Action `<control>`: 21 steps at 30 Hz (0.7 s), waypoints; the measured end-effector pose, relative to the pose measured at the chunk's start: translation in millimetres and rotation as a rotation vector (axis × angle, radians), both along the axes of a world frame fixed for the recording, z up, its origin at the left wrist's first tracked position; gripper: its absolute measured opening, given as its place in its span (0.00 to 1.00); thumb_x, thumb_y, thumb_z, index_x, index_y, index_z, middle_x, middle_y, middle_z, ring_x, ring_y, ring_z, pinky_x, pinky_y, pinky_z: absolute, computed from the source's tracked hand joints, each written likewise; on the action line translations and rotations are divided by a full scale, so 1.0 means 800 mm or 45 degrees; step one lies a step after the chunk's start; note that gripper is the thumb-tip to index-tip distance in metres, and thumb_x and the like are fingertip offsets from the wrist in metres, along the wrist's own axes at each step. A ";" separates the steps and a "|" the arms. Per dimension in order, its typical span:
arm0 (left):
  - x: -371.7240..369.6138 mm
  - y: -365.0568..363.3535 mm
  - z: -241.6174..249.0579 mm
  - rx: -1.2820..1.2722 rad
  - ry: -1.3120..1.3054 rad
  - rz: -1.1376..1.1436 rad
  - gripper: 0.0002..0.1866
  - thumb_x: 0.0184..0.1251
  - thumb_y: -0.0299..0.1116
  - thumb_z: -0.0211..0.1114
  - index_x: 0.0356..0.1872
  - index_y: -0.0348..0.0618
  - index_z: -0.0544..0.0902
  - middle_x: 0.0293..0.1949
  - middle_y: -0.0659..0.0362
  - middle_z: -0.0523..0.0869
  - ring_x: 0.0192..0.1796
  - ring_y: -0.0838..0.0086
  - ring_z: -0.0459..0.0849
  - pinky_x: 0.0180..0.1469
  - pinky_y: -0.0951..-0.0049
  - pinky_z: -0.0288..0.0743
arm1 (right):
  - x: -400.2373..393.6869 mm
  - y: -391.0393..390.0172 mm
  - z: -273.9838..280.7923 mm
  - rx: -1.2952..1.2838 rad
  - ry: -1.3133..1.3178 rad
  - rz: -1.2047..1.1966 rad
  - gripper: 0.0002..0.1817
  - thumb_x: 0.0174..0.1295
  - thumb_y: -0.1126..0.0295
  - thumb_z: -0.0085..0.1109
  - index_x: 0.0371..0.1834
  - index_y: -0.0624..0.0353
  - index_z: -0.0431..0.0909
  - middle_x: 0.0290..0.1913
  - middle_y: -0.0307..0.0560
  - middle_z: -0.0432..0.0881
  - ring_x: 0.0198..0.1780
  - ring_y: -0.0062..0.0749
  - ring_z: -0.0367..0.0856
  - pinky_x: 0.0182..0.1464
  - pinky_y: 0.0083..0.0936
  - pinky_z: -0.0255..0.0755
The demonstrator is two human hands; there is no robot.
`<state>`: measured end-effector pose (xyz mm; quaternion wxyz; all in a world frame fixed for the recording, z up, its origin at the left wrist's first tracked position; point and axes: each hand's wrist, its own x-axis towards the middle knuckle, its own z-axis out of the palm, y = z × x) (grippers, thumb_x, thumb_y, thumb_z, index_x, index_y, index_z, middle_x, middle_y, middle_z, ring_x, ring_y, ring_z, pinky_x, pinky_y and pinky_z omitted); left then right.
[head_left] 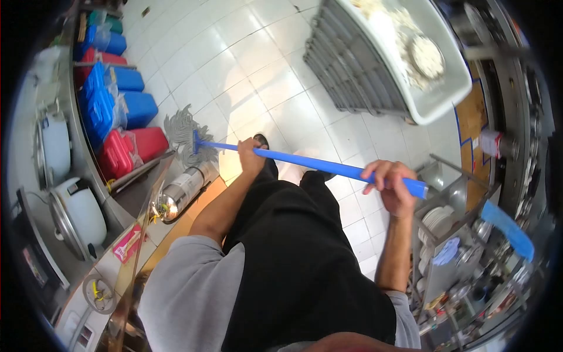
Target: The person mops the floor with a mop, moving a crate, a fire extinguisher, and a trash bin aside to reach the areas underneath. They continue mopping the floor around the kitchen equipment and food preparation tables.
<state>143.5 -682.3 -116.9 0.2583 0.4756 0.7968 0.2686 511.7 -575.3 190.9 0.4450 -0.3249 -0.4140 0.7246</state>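
Observation:
A mop with a long blue handle [314,164] slants across my body, its near end up by my right side. Its grey string head [186,132] lies on the tiled floor to the left, close to the red containers. Partway down the handle, my left hand [251,154] is closed around it. Near the top end, my right hand [392,183] wraps its fingers over the handle. My feet, in dark shoes [261,141], stand on the tiles just beyond the handle.
On the left, blue bins [126,94] and a red bin [143,144] line a low shelf, with a steel cylinder [182,190] nearby. Stacked grey crates [352,64] under a white tub [434,105] stand ahead right. A rack with plates [437,223] is at my right.

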 end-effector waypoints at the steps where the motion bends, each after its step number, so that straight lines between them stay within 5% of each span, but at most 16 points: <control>1: 0.043 0.014 0.006 0.038 -0.051 -0.017 0.16 0.53 0.33 0.83 0.33 0.45 0.80 0.42 0.47 0.86 0.57 0.49 0.84 0.80 0.37 0.59 | 0.039 -0.007 0.016 0.039 0.012 -0.065 0.20 0.81 0.57 0.54 0.32 0.59 0.74 0.30 0.52 0.78 0.49 0.57 0.85 0.36 0.43 0.90; 3: 0.137 0.043 0.025 0.201 -0.051 -0.181 0.16 0.51 0.32 0.83 0.34 0.46 0.81 0.45 0.46 0.86 0.58 0.48 0.83 0.78 0.34 0.60 | 0.121 -0.024 0.058 0.158 -0.041 -0.190 0.22 0.82 0.54 0.52 0.30 0.57 0.71 0.27 0.49 0.75 0.45 0.53 0.84 0.35 0.41 0.90; 5: 0.232 0.074 0.037 0.409 0.001 -0.380 0.16 0.53 0.31 0.82 0.37 0.43 0.81 0.47 0.47 0.87 0.55 0.46 0.82 0.69 0.42 0.69 | 0.198 -0.043 0.102 0.275 -0.087 -0.339 0.24 0.82 0.51 0.50 0.29 0.55 0.68 0.25 0.46 0.72 0.41 0.49 0.82 0.32 0.38 0.89; 9: 0.387 0.133 0.064 0.475 -0.196 -0.552 0.15 0.57 0.33 0.81 0.36 0.43 0.81 0.53 0.47 0.88 0.64 0.45 0.82 0.80 0.39 0.61 | 0.290 -0.098 0.155 0.370 -0.107 -0.667 0.26 0.83 0.48 0.47 0.28 0.53 0.66 0.24 0.45 0.69 0.39 0.46 0.79 0.25 0.33 0.85; 14: 0.408 0.200 0.007 0.113 -0.109 -0.958 0.15 0.59 0.34 0.80 0.38 0.43 0.81 0.50 0.47 0.86 0.69 0.42 0.77 0.78 0.34 0.60 | 0.302 -0.175 0.064 0.312 -0.127 -0.997 0.24 0.84 0.50 0.47 0.29 0.53 0.66 0.25 0.45 0.69 0.40 0.47 0.80 0.25 0.35 0.85; 17: 0.361 0.215 -0.058 -0.005 0.187 -1.266 0.14 0.60 0.31 0.77 0.45 0.43 0.84 0.51 0.48 0.86 0.73 0.42 0.75 0.78 0.30 0.60 | 0.272 -0.234 -0.004 -0.012 -0.233 -1.002 0.20 0.83 0.54 0.51 0.34 0.56 0.74 0.37 0.51 0.76 0.59 0.57 0.81 0.43 0.54 0.92; 21: 0.402 0.165 0.002 -0.367 0.544 -1.423 0.16 0.61 0.34 0.72 0.50 0.48 0.89 0.52 0.50 0.89 0.64 0.53 0.83 0.77 0.32 0.62 | 0.304 -0.322 -0.002 -0.122 -0.180 -0.982 0.17 0.81 0.58 0.57 0.38 0.60 0.77 0.40 0.52 0.79 0.63 0.57 0.80 0.42 0.54 0.92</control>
